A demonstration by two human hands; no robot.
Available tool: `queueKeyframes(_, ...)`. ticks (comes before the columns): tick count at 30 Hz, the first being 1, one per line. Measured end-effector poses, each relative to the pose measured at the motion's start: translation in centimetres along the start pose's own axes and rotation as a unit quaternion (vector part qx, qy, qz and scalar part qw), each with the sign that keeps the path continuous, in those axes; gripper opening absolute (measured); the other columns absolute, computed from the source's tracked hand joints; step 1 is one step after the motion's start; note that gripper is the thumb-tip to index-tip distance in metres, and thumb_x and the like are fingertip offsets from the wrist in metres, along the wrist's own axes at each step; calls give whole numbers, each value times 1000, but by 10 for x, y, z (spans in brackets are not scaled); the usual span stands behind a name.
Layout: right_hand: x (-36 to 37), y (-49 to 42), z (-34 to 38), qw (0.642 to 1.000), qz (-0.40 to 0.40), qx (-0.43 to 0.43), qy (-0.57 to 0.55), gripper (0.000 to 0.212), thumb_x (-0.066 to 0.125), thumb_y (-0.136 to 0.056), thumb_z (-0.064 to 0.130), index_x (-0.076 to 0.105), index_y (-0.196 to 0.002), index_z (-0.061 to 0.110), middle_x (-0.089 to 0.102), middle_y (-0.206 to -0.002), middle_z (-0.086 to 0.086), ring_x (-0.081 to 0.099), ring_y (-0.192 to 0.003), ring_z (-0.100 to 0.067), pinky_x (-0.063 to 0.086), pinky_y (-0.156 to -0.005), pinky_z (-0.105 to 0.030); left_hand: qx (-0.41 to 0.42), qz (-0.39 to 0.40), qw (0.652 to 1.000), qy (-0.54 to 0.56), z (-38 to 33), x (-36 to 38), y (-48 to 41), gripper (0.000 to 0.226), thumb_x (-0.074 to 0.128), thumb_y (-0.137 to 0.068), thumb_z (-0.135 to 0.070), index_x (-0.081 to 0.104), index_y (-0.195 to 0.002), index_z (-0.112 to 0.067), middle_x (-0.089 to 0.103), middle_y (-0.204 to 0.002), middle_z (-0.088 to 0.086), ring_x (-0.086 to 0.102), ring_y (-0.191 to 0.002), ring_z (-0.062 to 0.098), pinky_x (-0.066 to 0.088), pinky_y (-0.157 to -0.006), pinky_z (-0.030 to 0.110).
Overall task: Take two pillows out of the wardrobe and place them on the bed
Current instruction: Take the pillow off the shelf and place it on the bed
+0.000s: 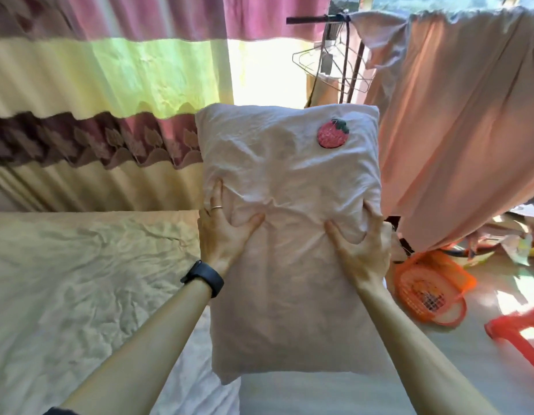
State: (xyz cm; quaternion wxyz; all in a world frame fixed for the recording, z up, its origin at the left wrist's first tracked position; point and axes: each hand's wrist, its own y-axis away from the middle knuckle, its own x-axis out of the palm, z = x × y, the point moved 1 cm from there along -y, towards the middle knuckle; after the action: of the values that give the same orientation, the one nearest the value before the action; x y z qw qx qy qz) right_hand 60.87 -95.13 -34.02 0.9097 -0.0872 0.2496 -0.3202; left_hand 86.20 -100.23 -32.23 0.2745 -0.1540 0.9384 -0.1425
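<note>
The fingers of the left hand curl round the left edge of the pillow, with the thumb pressed into its front face. The right hand grips the opposite edge in the same manner, bunching the fabric. A ring sits on one left finger and a black wristband on the left wrist. The pillow is held upright in the air, strawberry patch near its top right. The bed lies below and to the left. An orange basket stands on the floor at right. A striped curtain hangs behind.
</note>
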Motion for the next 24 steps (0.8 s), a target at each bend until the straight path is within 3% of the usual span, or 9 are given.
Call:
queueKeyframes(4, 81, -78, 3, 999, 39, -10, -29, 80, 75, -70, 68, 35, -137, 53, 47, -124, 9, 57, -121, -27, 44, -93, -37, -8, -26, 1000, -6, 36, 21, -90, 110, 81, -68, -61, 21, -155, -29, 34, -157, 9, 33, -142, 24, 29, -113, 29)
queueKeyframes(10, 209, -196, 11, 994, 96, -15, -46, 76, 74, -73, 67, 35, -136, 51, 51, -135, 2, 57, -120, -27, 42, -92, -35, -46, -52, 997, -28, 78, 51, -230, 116, 72, -61, -77, 18, -154, -34, 30, -159, 3, 30, -144, 19, 32, -116, 38)
queueKeyframes(13, 272, -253, 19, 991, 124, -26, -47, 77, 74, -73, 67, 36, -137, 49, 51, -129, 1, 57, -119, -26, 40, -87, -31, -55, -71, 995, -37, 94, 61, -296, 117, 69, -62, -81, 20, -155, -29, 31, -159, 5, 31, -144, 20, 30, -113, 30)
queueKeyframes(17, 355, -315, 40, 983, 171, -45, -43, 78, 74, -72, 67, 35, -137, 50, 48, -119, 1, 57, -114, -29, 42, -87, -34, -80, -107, 990, -43, 126, 64, -364, 112, 71, -67, -75, 20, -155, -29, 32, -159, 5, 31, -144, 19, 28, -104, 22)
queueKeyframes(20, 423, -350, 59, 976, 205, -71, -36, 76, 73, -72, 68, 34, -135, 51, 42, -111, 6, 60, -105, -31, 40, -78, -34, -104, -142, 983, -54, 160, 56, -414, 107, 76, -71, -66, 21, -155, -27, 32, -159, 5, 31, -144, 19, 30, -110, 27)
queueKeyframes(24, 527, -387, 92, 961, 255, -104, -29, 77, 72, -72, 69, 34, -136, 50, 46, -119, 1, 60, -108, -35, 47, -84, -44, -132, -189, 972, -52, 214, 40, -481, 106, 80, -74, -58, 22, -156, -24, 33, -158, 3, 32, -143, 17, 27, -108, 23)
